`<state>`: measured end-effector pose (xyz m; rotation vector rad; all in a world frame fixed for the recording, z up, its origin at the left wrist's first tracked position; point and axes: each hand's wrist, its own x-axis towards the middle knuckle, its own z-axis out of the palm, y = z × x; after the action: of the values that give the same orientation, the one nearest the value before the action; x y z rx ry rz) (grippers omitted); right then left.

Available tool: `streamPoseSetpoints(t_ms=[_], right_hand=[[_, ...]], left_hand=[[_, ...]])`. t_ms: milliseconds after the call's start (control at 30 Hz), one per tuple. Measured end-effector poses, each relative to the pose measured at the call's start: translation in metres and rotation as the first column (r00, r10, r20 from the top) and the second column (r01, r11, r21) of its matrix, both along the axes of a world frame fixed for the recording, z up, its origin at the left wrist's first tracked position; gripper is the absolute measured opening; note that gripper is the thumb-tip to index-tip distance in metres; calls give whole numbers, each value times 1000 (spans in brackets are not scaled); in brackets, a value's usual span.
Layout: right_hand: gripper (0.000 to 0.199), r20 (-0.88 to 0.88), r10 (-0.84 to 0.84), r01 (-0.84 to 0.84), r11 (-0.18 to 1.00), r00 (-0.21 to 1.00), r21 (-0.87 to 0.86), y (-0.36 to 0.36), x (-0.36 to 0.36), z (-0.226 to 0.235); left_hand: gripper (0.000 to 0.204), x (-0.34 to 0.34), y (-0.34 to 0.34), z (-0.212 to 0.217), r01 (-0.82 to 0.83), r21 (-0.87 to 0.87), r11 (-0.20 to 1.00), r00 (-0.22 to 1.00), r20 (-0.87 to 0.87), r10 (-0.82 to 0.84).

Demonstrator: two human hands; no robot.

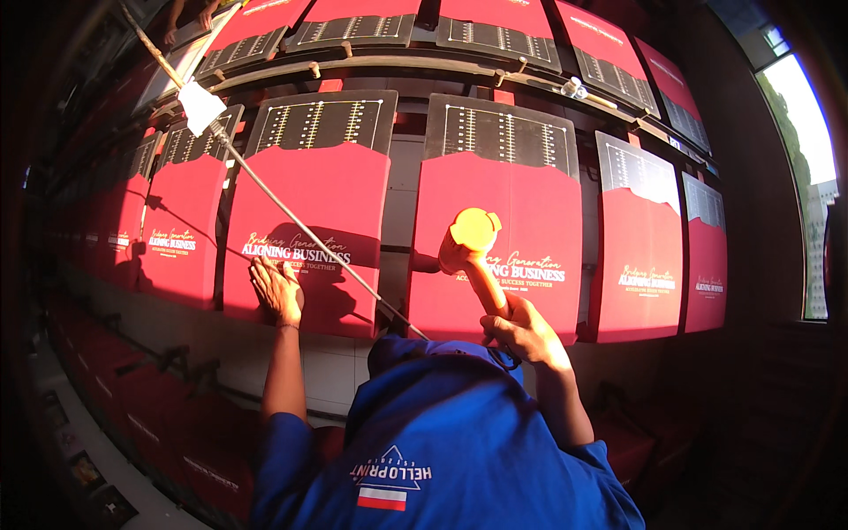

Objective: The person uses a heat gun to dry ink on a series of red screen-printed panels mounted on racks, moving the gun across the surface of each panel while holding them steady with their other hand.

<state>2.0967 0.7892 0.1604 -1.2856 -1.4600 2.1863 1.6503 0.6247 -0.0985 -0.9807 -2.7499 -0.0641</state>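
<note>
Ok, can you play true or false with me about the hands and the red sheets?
1. The left hand lies flat on a red sheet. True.
2. The right hand holds a blue cup. False: it grips an orange tool by its handle, with the round head up.
3. The tool's head touches the left hand. False: it is over another red sheet, well apart from that hand.
4. A thin rod runs slantwise across the sheet by the left hand. True.
5. The red sheets have dark tops with pale rows. True.
6. The person's sleeves are green. False: they are blue.
</note>
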Motion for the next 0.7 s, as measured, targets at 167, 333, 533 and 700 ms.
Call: streamPoseSetpoints(t_ms=[167, 333, 533, 700], right_hand=[[33, 15, 51, -51, 999, 999, 6, 8, 5, 0], [30, 23, -22, 21, 999, 999, 36, 5, 7, 1], [30, 63, -112, 109, 992, 992, 60, -2, 15, -5], [32, 119, -85, 91, 995, 989, -45, 0, 42, 4]], left_hand=[[68, -36, 34, -1, -198, 56, 979, 977, 93, 192], [66, 11, 71, 3, -40, 10, 999, 999, 15, 40], [66, 117, 74, 25, 373, 126, 919, 924, 36, -380], [64, 107, 50, 35, 446, 146, 883, 863, 190, -468]])
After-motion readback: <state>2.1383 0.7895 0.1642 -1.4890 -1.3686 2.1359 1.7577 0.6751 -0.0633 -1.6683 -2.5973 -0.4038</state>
